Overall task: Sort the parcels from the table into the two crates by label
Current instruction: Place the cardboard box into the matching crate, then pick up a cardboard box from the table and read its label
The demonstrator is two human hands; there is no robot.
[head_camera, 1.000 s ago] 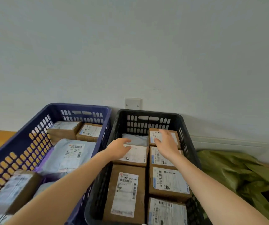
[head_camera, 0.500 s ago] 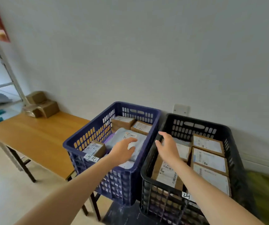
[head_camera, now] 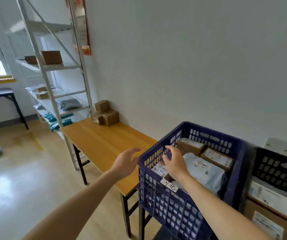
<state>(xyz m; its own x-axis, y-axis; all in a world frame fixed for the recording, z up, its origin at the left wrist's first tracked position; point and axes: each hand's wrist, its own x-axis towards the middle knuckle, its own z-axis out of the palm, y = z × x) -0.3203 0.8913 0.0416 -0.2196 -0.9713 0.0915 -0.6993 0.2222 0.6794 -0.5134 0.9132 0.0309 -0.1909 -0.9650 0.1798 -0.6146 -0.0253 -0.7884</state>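
Parcels (head_camera: 105, 113) sit stacked at eleven o'clock on the tabletop (head_camera: 102, 142). Left hand (head_camera: 125, 163) and right hand (head_camera: 174, 163) are released and empty, likely free to fetch one.

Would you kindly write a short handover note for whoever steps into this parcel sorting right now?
Left hand: open and empty, over the edge of the wooden table, beside the dark blue plastic crate.
Right hand: open and empty, above that crate's near-left corner.
Done: the blue crate and the black plastic crate both hold labelled parcels.
Left: a small stack of brown cardboard boxes sits at the table's far end by the wall. Read each label, then crate it.
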